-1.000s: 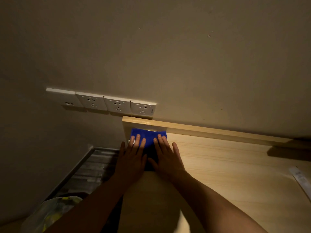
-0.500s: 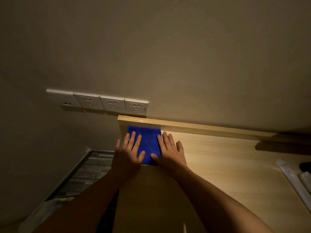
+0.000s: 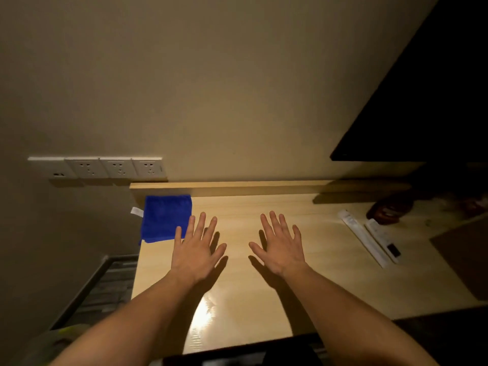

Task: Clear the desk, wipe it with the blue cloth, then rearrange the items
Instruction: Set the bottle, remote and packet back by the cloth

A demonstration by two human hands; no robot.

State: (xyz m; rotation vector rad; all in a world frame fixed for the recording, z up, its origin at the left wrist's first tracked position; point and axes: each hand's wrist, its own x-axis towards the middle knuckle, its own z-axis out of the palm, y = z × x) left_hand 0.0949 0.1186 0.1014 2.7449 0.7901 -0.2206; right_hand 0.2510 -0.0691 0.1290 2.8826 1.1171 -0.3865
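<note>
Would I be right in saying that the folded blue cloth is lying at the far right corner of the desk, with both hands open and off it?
Not quite: the head view shows the blue cloth at the far left corner of the desk, below the wall sockets. The rest holds: the left hand and right hand are open and off it.

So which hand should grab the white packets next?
Probably the right hand. The white packets lie on the desk to its right, while the left hand hovers beside the blue cloth at the far left corner. Both hands are open and empty.
</note>
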